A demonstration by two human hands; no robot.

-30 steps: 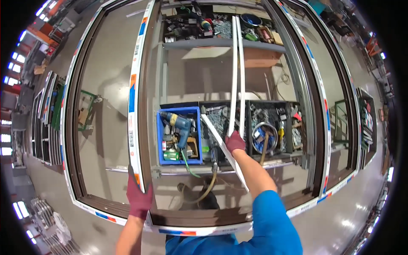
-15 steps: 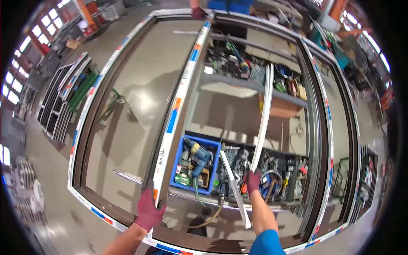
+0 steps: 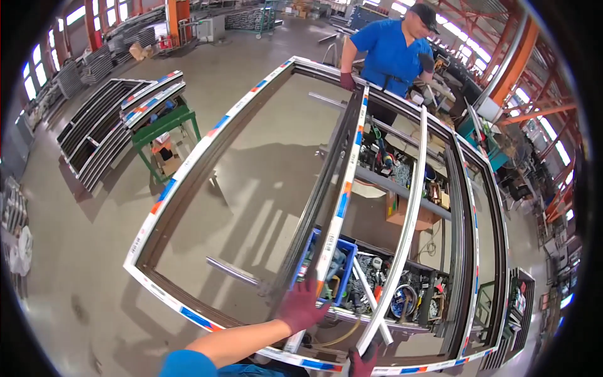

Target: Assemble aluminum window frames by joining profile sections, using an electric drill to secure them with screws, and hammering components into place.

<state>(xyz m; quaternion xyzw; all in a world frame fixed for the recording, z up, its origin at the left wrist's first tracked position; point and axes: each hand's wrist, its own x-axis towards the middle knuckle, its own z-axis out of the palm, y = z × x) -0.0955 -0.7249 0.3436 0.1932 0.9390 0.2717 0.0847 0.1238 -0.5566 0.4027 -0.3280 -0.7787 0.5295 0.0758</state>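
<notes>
My left hand [image 3: 304, 308], in a maroon glove, is closed over the near part of the window frame's white-faced crossbar [image 3: 342, 204], thumb to the right of the bar. At the near edge my right hand [image 3: 362, 363], gloved alike, grips the lower end of a long white strip [image 3: 411, 207]. The strip lies lengthwise above the frame opening, its far end by the far rail. A co-worker [image 3: 391, 50] in blue stands at the far side, one gloved hand [image 3: 347, 81] on the frame near the crossbar's far end. The large brown frame [image 3: 213, 132] has a white, stickered face.
Below the opening sit a blue bin [image 3: 344, 283] with tools and a tray of hardware [image 3: 433, 276]. A shorter white strip [image 3: 370, 292] slants across the tray. A support bar [image 3: 232, 271] juts out on the left. Stacked frames [image 3: 100, 135] and a green stand [image 3: 164, 135] are farther left.
The view has tipped up, bringing the co-worker into sight. My right hand has come toward the near frame edge with the long strip. My left hand stays on the crossbar.
</notes>
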